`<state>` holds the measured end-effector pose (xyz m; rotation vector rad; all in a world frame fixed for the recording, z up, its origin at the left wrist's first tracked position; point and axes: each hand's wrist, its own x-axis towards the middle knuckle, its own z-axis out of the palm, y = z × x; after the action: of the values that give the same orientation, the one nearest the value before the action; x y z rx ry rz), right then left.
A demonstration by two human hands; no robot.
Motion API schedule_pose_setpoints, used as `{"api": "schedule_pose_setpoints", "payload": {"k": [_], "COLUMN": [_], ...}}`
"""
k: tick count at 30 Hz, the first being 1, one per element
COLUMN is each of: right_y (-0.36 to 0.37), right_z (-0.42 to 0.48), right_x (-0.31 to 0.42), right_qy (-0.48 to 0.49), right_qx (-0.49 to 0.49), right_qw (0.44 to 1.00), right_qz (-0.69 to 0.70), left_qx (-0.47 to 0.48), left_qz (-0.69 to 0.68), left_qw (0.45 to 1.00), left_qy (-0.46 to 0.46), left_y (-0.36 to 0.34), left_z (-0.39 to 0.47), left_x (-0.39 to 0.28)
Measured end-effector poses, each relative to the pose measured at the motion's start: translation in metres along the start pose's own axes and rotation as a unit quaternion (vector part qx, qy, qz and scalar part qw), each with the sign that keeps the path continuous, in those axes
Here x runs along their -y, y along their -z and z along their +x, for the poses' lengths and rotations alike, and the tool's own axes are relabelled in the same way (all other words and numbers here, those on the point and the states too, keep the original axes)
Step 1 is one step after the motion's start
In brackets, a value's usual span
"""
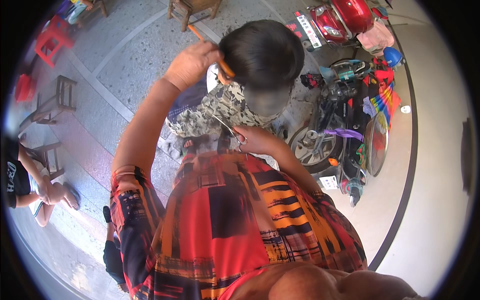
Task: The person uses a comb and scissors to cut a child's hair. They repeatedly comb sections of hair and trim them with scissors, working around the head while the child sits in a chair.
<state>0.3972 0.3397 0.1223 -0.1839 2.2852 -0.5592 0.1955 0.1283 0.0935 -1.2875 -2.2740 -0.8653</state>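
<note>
My left hand (195, 62) grips an orange comb (227, 69), held at the side of a seated person's short dark hair (262, 48), near the ear. Lower down, in front of my chest, my right hand (257, 139) has its fingers on a pair of metal scissors (222, 121). The scissor blades point up and to the left, apart from the hair. Camouflage-patterned cloth (225, 107) covers part of the seated person's body, just beyond the scissors.
Motorcycles stand close on the right, one with a wheel (315, 148) near my right arm and a red one (337, 22) farther back. Wooden stools (67, 93) and a red plastic stool (52, 41) are at left. Another person's clasped hands (48, 189) show at far left.
</note>
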Motion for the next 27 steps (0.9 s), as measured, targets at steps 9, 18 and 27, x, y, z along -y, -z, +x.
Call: {"api": "schedule_pose_setpoints", "payload": {"k": [9,18,27], "right_y": [-0.005,0.0,-0.003], "right_z": [-0.011,0.023,0.058], "right_x": [0.004,0.01,0.015], "right_qy": [0.113,0.24,0.189], "right_qx": [-0.065,-0.136,-0.297], "right_qw": [0.91,0.816,0.881], "right_qz": [0.394,0.507,0.316], "left_qx": [0.275,0.237,0.168], "left_qz": [-0.079,0.003,-0.008], "left_qw": [0.883,0.747,0.785], "left_qy": [0.371,0.621,0.596], "left_y": [-0.079,-0.027,-0.02], "left_z": [-0.232,-0.347,-0.336], "left_x": [-0.021,-0.126,-0.066]}}
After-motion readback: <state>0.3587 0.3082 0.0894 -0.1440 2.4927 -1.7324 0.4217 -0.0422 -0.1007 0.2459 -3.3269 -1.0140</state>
